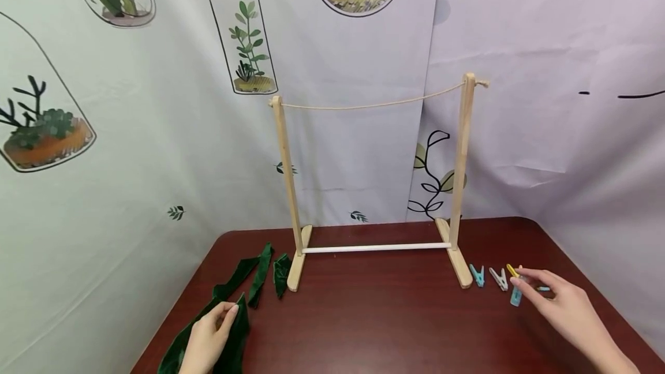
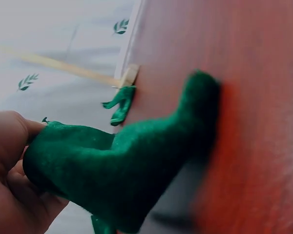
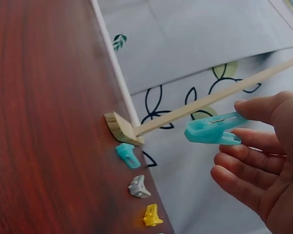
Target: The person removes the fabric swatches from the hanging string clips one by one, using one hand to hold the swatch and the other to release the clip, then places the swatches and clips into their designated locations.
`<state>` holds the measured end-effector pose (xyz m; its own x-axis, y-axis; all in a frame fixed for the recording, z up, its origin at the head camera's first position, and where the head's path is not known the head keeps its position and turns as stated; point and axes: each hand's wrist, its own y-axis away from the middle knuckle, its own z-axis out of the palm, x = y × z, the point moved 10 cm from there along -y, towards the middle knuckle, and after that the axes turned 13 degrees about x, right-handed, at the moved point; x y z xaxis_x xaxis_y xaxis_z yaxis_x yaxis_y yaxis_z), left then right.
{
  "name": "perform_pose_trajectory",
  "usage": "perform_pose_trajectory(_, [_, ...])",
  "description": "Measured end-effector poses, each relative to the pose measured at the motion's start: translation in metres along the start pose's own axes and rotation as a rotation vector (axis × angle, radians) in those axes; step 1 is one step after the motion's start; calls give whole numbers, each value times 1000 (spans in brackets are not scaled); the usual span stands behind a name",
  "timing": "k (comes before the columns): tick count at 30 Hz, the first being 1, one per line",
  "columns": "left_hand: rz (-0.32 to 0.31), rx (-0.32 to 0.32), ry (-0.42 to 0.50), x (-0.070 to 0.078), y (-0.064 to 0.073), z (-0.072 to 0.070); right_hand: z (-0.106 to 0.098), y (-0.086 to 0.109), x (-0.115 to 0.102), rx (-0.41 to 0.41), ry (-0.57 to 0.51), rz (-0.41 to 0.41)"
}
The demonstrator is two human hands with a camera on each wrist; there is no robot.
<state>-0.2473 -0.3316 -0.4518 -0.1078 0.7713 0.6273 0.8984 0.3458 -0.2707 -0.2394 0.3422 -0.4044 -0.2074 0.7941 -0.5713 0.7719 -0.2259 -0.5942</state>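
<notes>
My left hand (image 1: 206,336) pinches the top edge of a dark green velvety cloth piece (image 1: 236,333) between thumb and fingers, at the table's front left. In the left wrist view that cloth (image 2: 146,161) hangs in a bent shape, its wider end in the fingers. On the right, my right hand (image 1: 566,307) holds a light blue clothespin (image 3: 212,129) by its handle ends, between the thumb and a finger. The other fingers stay loosely bent. Close by lie a blue clothespin (image 1: 477,276), a white one (image 1: 499,279) and a yellow one (image 1: 512,270).
At the table's back stands a wooden frame (image 1: 461,160), with a slack string (image 1: 363,108) between its posts and a white rod (image 1: 376,248) low down. Further green cloth pieces (image 1: 281,275) lie left of it. A printed curtain (image 1: 363,160) hangs behind the table (image 1: 384,316).
</notes>
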Motion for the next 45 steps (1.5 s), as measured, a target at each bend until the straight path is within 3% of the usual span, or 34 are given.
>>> perform_pose_trajectory(8, [30, -29, -10, 1, 5, 20, 13, 4, 4, -52, 37, 4])
perform_pose_trajectory(18, [32, -114, -34, -1, 11, 42, 25, 5, 8, -105, 68, -1])
perform_pose_trajectory(24, [24, -171, -33, -2, 16, 54, 37, 11, 13, -195, 50, 29])
perform_pose_trajectory(31, [39, -218, -28, 0, 19, 61, 50, 13, 22, -289, 90, 40])
perform_pose_trajectory(38, [57, -281, -9, 4, 21, 64, 67, 16, 41, -466, 117, 129])
perform_pose_trajectory(45, [50, -292, -29, -1, 18, 62, 76, 18, 53, -520, 152, 164])
